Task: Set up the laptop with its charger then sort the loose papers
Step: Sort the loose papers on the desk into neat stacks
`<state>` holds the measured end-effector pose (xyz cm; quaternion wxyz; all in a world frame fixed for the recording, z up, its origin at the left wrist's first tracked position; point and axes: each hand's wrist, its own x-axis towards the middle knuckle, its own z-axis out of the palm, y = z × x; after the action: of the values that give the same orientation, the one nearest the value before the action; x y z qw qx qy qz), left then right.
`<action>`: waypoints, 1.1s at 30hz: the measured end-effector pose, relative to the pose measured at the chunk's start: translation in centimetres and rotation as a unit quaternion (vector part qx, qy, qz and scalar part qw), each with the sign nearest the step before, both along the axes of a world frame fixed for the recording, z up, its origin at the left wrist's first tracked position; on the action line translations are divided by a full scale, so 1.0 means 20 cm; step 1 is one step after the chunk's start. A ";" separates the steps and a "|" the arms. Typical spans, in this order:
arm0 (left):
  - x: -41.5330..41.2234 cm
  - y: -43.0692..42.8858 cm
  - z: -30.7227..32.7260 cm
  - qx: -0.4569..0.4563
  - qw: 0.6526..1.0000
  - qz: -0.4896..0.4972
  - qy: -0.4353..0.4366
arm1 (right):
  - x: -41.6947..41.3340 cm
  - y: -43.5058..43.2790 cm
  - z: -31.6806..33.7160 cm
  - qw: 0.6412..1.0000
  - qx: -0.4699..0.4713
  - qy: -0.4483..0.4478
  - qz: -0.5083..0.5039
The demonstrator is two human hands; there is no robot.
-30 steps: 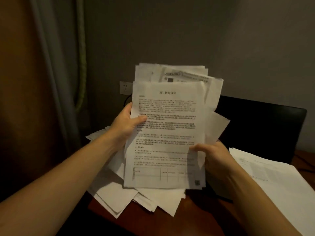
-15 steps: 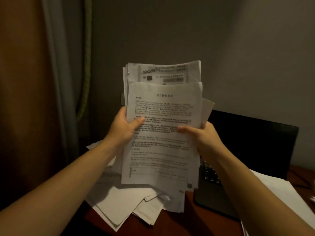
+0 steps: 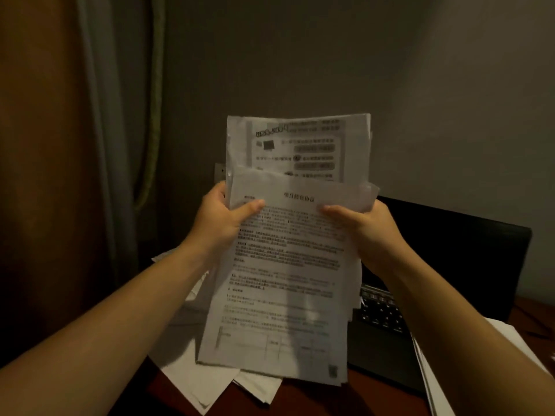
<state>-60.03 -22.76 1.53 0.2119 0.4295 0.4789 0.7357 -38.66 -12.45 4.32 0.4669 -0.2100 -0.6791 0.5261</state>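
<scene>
Against the dim grey wall, with a curtain (image 3: 120, 145) hanging at the left, a reddish wooden tabletop (image 3: 315, 400) carries an open black laptop (image 3: 450, 250). Its screen is dark and its keyboard (image 3: 381, 313) shows just right of the lifted pages. A slack heap of loose papers (image 3: 192, 376) spreads over the left of the tabletop, and a flatter pile (image 3: 432, 385) lies at the right, partly under the forearm. Above the heap a sheaf of papers (image 3: 285, 280) is held upright in the air. A text-filled sheet faces the camera and a sheet with printed graphics (image 3: 300, 145) stands well proud behind it. The left grip (image 3: 219, 223) is clamped on the sheaf's upper left edge, thumb across the front. The right grip (image 3: 366, 229) is clamped on the upper right edge in the same way. A second ago the right grip pinched the sheaf low on its right side, and ragged corners stuck out there. It has since climbed level with the left, the sheaf has risen, and the stray edges have drawn in. This reads as squaring the bundle, so the sorting half of the task looks under way. The wall socket (image 3: 219, 172) peeks out beside the sheaf's left edge (whether a charger is plugged in there cannot be told from here).
</scene>
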 end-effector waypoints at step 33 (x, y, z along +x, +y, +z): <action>0.02 0.00 -0.06 -0.031 0.996 -0.024 0.075 | 0.01 0.00 -0.43 0.999 0.002 -0.032 0.009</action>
<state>-59.69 -22.67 0.40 0.2063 0.4874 0.5061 0.6810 -38.38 -12.39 -4.34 0.4404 -0.2194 -0.6965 0.5222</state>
